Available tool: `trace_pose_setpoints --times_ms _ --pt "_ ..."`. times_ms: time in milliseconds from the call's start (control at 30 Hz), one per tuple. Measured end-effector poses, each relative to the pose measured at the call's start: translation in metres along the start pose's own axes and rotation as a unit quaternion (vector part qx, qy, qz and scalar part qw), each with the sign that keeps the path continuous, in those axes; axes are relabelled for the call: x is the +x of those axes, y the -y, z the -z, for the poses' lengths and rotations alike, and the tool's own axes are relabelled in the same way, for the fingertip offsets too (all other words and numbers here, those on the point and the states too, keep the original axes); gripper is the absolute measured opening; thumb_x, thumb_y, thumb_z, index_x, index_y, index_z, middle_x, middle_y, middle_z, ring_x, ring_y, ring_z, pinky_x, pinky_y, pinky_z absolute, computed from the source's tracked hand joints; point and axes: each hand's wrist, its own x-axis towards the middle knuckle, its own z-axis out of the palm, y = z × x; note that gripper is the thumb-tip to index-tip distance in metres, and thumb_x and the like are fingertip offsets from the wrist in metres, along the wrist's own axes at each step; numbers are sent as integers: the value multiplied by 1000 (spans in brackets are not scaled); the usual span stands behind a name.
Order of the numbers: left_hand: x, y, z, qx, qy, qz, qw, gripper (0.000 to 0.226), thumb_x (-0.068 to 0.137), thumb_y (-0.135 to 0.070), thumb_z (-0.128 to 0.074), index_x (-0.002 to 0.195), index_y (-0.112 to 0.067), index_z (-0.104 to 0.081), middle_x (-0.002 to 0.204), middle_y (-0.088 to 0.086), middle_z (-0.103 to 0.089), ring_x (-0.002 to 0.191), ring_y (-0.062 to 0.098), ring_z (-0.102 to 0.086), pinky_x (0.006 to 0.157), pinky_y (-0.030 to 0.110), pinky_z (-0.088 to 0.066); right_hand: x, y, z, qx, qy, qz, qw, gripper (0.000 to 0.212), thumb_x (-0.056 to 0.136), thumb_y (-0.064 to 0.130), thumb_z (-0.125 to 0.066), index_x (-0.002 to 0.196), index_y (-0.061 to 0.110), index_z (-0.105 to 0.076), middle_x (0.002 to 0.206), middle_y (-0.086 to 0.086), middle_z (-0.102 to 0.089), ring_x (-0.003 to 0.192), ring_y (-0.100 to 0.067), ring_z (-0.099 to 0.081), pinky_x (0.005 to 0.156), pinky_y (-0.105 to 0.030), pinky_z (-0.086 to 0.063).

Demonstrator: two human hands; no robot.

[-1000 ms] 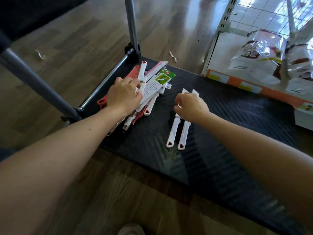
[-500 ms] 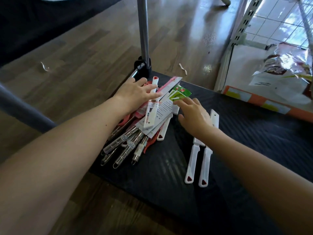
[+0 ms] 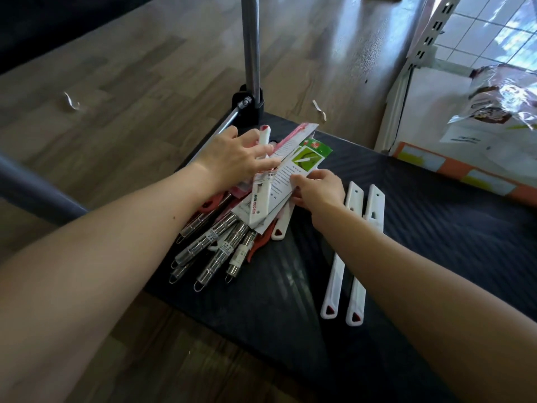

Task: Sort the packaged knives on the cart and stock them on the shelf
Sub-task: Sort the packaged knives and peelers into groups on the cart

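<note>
Pressing left hand point(image 3: 235, 158), fingers spread, atop knife pile point(image 3: 220, 237) on the cart point(image 3: 436, 228); pinching pile's green-labelled card point(image 3: 302, 161) with right hand point(image 3: 319, 190). Just right of pile: two white knives point(image 3: 355, 199). Red lettering illegible.

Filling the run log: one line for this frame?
phase: sorting | left hand: presses on mixed pile of packaged knives | right hand: pinches green-and-white card knife package | set aside: two white plastic-sheathed knives on black ribbed cart deck
</note>
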Motion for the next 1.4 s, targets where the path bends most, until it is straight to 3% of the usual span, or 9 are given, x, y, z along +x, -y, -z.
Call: trace_pose_setpoints --times_ms 200,333,533,633,833,1000,1200,1333,1400 --pt "-7 -4 4 -27 -77 32 996 58 70 -26 -76 119 -19 -47 103 -2 -72 89 21 -67 61 30 -53 -8 11 11 -86 -53 32 994 26 80 24 -71 60 21 -55 69 0 -61 82 -19 -69 80 -37 -58" --pt "-12 -15 20 -71 -92 50 992 36 81 -23 -40 104 -10 -64 71 3 -71 65 25 -66 52 29 -50 -14 14 21 -120 -49 22 991 22 80 27 -71 63 22 -58 66 2 -59 74 -16 -67 75 -34 -59" --pt "-20 -33 20 -76 -98 86 989 43 70 -32 -72 104 -7 -63 71 6 -69 63 25 -66 50 28 -49 -16 17 25 -71 -48 11 996 20 77 22 -70 62 21 -58 74 -1 -66 72 -18 -66 73 -33 -58" --pt "-26 -34 26 -99 -133 120 979 36 76 -27 -63 104 -7 -54 69 7 -67 60 26 -64 49 30 -49 -19 17 27 1 -22 -7 1000 19 81 16 -67 66 19 -55 83 -6 -68 73 -20 -67 72 -35 -59" --pt "-37 -29 44 -155 -150 176 960 27 88 -23 -47 106 -2 -50 77 14 -66 67 32 -63 47 37 -51 -25 32 66 134 9 10 991 17 89 1 -58 74 8 -52 71 -8 -64 57 -14 -65 44 -20 -54" --pt "-1 -59 88 -364 -79 343 862 40 97 -31 -39 121 1 -44 106 21 -60 96 38 -55 63 38 -36 -24 35 123 144 -44 20 988 16 88 3 -59 75 9 -53 75 -8 -64 65 -16 -65 51 -26 -56" --pt "48 -100 129 -487 26 319 813 39 93 -37 -45 107 -1 -53 110 21 -61 102 38 -57 71 35 -38 -29 19 190 -6 -68 -5 998 15 89 6 -59 74 8 -56 74 -7 -63 64 -16 -63 45 -26 -55" --pt "65 -139 138 -554 110 305 766 36 89 -38 -48 77 -5 -57 100 22 -63 94 37 -59 66 31 -37 -37 6 222 -19 -78 -19 997 12 89 4 -58 78 7 -57 76 -8 -64 67 -18 -64 56 -32 -55" --pt "70 -156 136 -566 132 306 754 38 88 -37 -50 87 0 -62 105 23 -63 95 38 -59 66 31 -38 -42 -4 231 -22 -75 -22 997 12 89 4 -59 79 10 -55 78 -9 -64 68 -19 -64 59 -33 -54"
